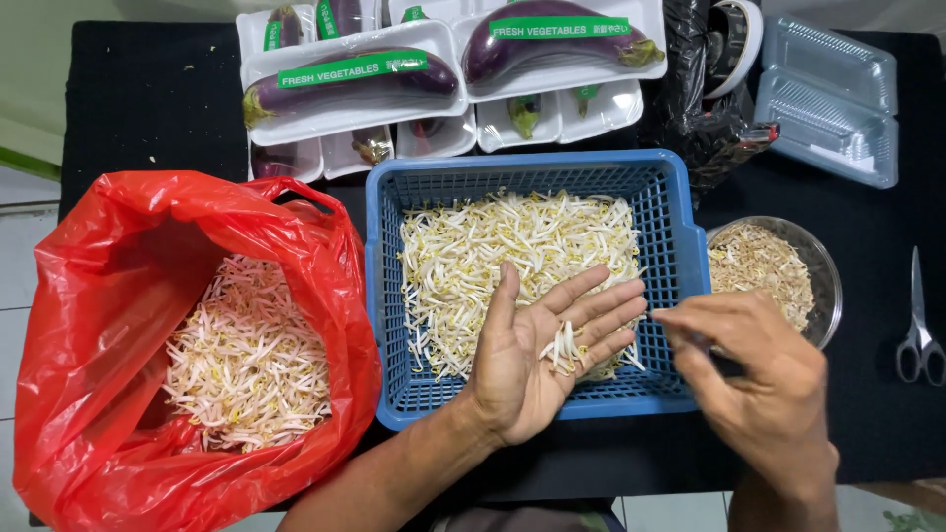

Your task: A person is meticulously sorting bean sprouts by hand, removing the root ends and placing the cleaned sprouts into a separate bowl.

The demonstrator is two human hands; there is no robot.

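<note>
Palm-up left hand (pixel 537 345) cradles bean sprouts (pixel 567 347), grip apart; right hand (pixel 754 379) pinches together, contents unclear.

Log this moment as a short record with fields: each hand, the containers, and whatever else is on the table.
left hand: palm up over the blue basket, a few bean sprouts lying on the fingers
right hand: fingertips pinched at the basket's right rim, beside the left fingertips
basket: holds pale sprouts
red plastic bag: open, more sprouts inside
glass bowl: sprout trimmings
back of table: wrapped eggplants on white trays
right side: clear clamshell boxes, scissors
</note>
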